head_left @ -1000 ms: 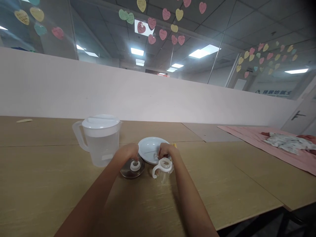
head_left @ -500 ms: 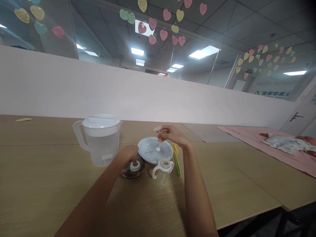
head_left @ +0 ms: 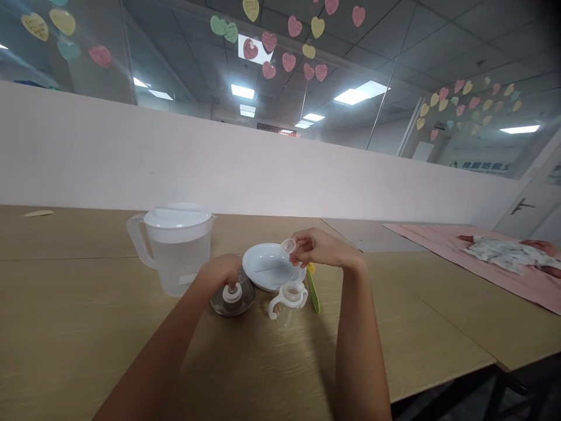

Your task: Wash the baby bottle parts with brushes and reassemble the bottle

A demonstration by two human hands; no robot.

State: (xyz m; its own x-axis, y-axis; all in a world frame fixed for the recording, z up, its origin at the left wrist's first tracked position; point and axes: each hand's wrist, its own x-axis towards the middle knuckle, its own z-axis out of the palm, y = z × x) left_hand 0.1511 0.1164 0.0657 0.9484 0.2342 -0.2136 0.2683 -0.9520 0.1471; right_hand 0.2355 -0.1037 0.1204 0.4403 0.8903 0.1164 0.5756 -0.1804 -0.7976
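Note:
My left hand is closed on a white bottle ring, held by its edge over a dark, shiny metal dish. In my right hand, bent fingers pinch a small translucent round bottle piece above the far right rim of a white bowl. Between my forearms stands a clear baby bottle without its top, its white two-handled holder around the neck. A green-handled brush with a yellow head lies just right of the bottle, partly behind my right hand.
A lidded translucent pitcher stands left of the dish. At the far right, a figure in patterned clothes lies on a pink cloth. A pale flat piece rests at the far left. A white wall bounds the table's back.
My right hand has moved slightly right and turned the translucent piece toward me; a white part hanging below it no longer shows. My left hand has tilted the ring and shifted slightly left.

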